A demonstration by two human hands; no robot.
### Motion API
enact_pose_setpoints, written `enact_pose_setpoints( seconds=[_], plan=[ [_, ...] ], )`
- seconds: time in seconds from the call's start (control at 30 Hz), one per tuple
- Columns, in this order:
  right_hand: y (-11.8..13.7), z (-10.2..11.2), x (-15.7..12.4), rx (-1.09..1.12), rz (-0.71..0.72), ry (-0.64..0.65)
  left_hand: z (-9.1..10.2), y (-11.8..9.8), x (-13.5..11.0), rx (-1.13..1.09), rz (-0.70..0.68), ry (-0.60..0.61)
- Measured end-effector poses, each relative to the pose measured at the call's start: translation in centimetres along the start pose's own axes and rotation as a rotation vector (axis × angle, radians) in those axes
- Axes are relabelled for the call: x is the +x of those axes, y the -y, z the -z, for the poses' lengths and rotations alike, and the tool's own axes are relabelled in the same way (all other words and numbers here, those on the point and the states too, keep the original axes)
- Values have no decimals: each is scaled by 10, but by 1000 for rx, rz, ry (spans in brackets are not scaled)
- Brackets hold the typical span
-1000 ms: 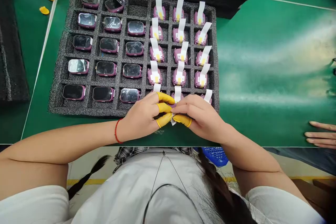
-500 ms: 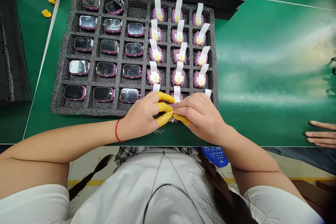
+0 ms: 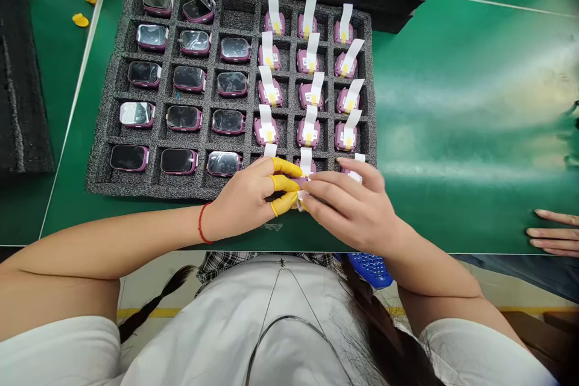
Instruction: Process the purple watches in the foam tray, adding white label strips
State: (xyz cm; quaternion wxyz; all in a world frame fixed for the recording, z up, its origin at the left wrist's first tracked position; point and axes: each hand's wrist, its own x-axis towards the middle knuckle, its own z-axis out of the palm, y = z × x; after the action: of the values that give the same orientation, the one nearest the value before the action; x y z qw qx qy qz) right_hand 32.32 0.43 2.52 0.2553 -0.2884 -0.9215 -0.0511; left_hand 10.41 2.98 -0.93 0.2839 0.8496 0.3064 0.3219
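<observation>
Head view, and from my remote seat the change is in the right hand point(image 3: 355, 208): it has come away from the pinch it shared with the left, its fingers now loose and spread, holding nothing I can make out, their tips just over the tray's bottom-right cell. The left hand point(image 3: 244, 199) stays closed, its yellow rubber finger cots point(image 3: 284, 183) pressed around a small purple device point(image 3: 302, 183) with a white paper tab point(image 3: 306, 161), right at the tray's front edge. The fingers hide most of the device, so I cannot tell how it sits in that grip. The tray point(image 3: 104, 186) is charcoal foam, coarse and pitted, cut into square cells. Glossy-screened purple devices point(image 3: 178, 160) lie in its left columns, while the right columns hold rounded purple devices point(image 3: 309, 132) carrying labels, yellow tape and upright white tabs. Smooth green matting covers the bench point(image 3: 456, 205), and a co-worker's hand point(image 3: 552, 234) rests at the far right.
</observation>
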Motion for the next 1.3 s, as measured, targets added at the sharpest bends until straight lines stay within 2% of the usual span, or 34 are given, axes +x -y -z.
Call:
enact_pose_setpoints(
  seconds=[0.07, 0.17, 0.27, 0.37, 0.57, 0.9, 1.3],
  plan=[
    [-2, 8, -2, 167, -177, -77, 1, 0, -1, 15, -31, -9],
    [-8, 12, -3, 513, -584, -179, 4, 1, -2, 14, -124, 1],
    [-12, 4, -1, 854, -875, -71, 5, 1, -3, -3, -150, 27],
    [-12, -8, 1, 1026, -1016, 25, 3, 1, -4, 43, -87, 27],
    [-4, -18, -1, 909, -959, 84, -3, 0, -6, 129, 46, 41],
    [1, -18, 1, 795, -902, 155, -3, -1, -5, 162, 34, 45],
    [1, -19, 0, 750, -854, 159, -5, 1, -5, 186, 27, 39]
  ],
)
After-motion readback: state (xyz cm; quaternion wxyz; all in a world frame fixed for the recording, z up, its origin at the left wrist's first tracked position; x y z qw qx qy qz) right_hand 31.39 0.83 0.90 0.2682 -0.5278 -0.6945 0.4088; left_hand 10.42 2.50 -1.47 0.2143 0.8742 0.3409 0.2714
